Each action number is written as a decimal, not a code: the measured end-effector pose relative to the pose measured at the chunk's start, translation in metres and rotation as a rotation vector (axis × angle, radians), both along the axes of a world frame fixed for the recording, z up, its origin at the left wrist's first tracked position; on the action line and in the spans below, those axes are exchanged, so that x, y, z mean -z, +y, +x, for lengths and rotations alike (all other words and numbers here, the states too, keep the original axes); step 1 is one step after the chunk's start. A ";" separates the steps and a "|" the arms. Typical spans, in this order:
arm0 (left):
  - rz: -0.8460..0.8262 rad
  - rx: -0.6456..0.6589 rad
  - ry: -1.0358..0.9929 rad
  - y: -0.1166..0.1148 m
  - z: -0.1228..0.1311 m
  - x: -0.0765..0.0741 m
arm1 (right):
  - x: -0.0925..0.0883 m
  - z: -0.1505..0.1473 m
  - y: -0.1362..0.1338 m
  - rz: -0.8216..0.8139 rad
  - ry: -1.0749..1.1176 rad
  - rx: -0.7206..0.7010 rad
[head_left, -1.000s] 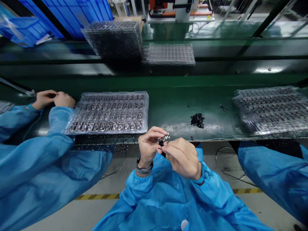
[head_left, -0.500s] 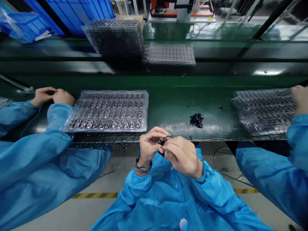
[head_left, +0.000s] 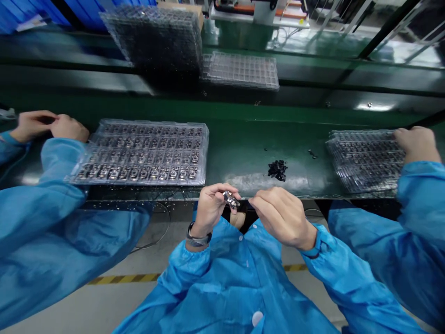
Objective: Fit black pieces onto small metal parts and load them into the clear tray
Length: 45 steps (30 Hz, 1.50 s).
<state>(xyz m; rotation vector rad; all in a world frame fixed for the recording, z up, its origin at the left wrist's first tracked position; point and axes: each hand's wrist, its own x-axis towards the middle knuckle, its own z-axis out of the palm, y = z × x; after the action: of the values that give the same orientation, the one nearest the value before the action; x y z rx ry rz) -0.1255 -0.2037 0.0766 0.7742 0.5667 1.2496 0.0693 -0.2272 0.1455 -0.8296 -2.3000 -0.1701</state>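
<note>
My left hand (head_left: 212, 208) pinches a small dark electronic part (head_left: 231, 199) with metal contacts, held just below the bench's front edge. My right hand (head_left: 282, 215) sits a little to its right, fingers curled together in a pinch; what they hold, if anything, I cannot make out. A clear plastic tray (head_left: 142, 155) filled with rows of similar parts lies on the green bench left of my hands. A small heap of black pieces (head_left: 277, 169) lies on the bench just beyond my right hand.
A co-worker in a blue sleeve (head_left: 52, 185) works at the left, hands (head_left: 48, 125) together by the tray's corner. Another person's hand (head_left: 417, 144) rests on a stack of trays (head_left: 363, 160) at the right. More tray stacks (head_left: 156, 37) stand on the far shelf.
My hands have drawn apart; the part stays in my left hand. The person at the right has reached a hand onto the right tray stack. The view has tilted downward.
</note>
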 end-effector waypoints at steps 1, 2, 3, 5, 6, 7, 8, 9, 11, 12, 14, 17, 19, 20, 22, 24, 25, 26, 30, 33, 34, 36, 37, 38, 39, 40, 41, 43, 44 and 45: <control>-0.014 -0.003 0.009 -0.001 0.002 -0.001 | 0.000 -0.001 -0.001 0.009 -0.015 0.000; -0.025 -0.010 0.020 -0.003 0.004 0.000 | 0.002 -0.003 -0.001 0.015 -0.025 0.000; -0.031 -0.018 0.031 -0.005 0.006 0.000 | 0.005 -0.005 -0.002 0.015 -0.030 0.005; -0.027 -0.034 0.069 -0.008 0.009 0.002 | 0.013 -0.009 -0.004 0.006 -0.031 0.017; -0.021 -0.043 0.094 -0.010 0.009 0.004 | 0.017 -0.010 -0.005 0.000 -0.031 0.024; -0.014 -0.051 0.121 -0.011 0.010 0.005 | 0.020 -0.011 -0.006 -0.004 -0.032 0.028; -0.007 -0.061 0.144 -0.012 0.010 0.005 | 0.022 -0.011 -0.006 -0.006 -0.034 0.033; -0.002 -0.072 0.163 -0.012 0.010 0.005 | 0.024 -0.010 -0.007 -0.007 -0.038 0.038; 0.003 -0.088 0.182 -0.013 0.010 0.004 | 0.024 -0.009 -0.008 -0.006 -0.050 0.042; 0.005 -0.099 0.188 -0.013 0.009 0.002 | 0.023 -0.009 -0.008 -0.005 -0.054 0.043; 0.011 -0.121 0.201 -0.013 0.009 -0.002 | 0.022 -0.008 -0.008 -0.006 -0.057 0.039; 0.015 -0.134 0.214 -0.014 0.009 -0.008 | 0.022 -0.008 -0.008 -0.022 -0.044 0.032; 0.023 -0.128 0.201 -0.014 0.009 -0.011 | 0.022 -0.007 -0.008 -0.030 -0.035 0.020; 0.029 -0.123 0.189 -0.014 0.009 -0.011 | 0.023 -0.007 -0.008 -0.032 -0.031 0.013; 0.037 -0.115 0.174 -0.014 0.010 -0.012 | 0.023 -0.006 -0.009 -0.038 -0.028 0.004; 0.041 -0.119 0.180 -0.013 0.010 -0.013 | 0.022 -0.005 -0.009 -0.047 -0.031 0.003; 0.043 -0.126 0.189 -0.013 0.010 -0.013 | 0.022 -0.005 -0.009 -0.049 -0.035 0.005; 0.045 -0.132 0.197 -0.013 0.010 -0.012 | 0.021 -0.005 -0.009 -0.050 -0.043 0.006; 0.058 -0.142 0.199 -0.012 0.009 -0.012 | 0.019 -0.006 -0.009 -0.039 -0.081 0.005; 0.062 -0.151 0.209 -0.012 0.008 -0.012 | 0.018 -0.007 -0.009 -0.026 -0.101 -0.005; 0.062 -0.157 0.220 -0.012 0.008 -0.012 | 0.018 -0.007 -0.008 -0.026 -0.103 -0.007; 0.064 -0.172 0.244 -0.011 0.008 -0.013 | 0.019 -0.008 -0.008 -0.033 -0.102 -0.007; 0.068 -0.177 0.254 -0.011 0.008 -0.013 | 0.019 -0.008 -0.008 -0.039 -0.103 -0.006; 0.072 -0.180 0.261 -0.011 0.008 -0.013 | 0.019 -0.008 -0.008 -0.043 -0.104 -0.005; 0.075 -0.180 0.266 -0.011 0.008 -0.013 | 0.019 -0.008 -0.008 -0.046 -0.107 -0.004; 0.076 -0.179 0.270 -0.011 0.007 -0.013 | 0.020 -0.008 -0.008 -0.048 -0.112 -0.003; 0.075 -0.177 0.273 -0.011 0.007 -0.013 | 0.020 -0.008 -0.008 -0.048 -0.118 -0.001; 0.074 -0.173 0.280 -0.011 0.007 -0.013 | 0.019 -0.007 -0.008 -0.043 -0.129 -0.005; 0.075 -0.173 0.282 -0.011 0.007 -0.013 | 0.019 -0.007 -0.008 -0.038 -0.134 -0.007; 0.079 -0.174 0.284 -0.011 0.007 -0.014 | 0.018 -0.007 -0.008 -0.034 -0.139 -0.010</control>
<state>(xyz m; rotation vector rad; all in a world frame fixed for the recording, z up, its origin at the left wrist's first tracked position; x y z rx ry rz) -0.1187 -0.2149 0.0901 0.9944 0.8337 1.3363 0.0620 -0.2354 0.1276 -0.8473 -2.4424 -0.1904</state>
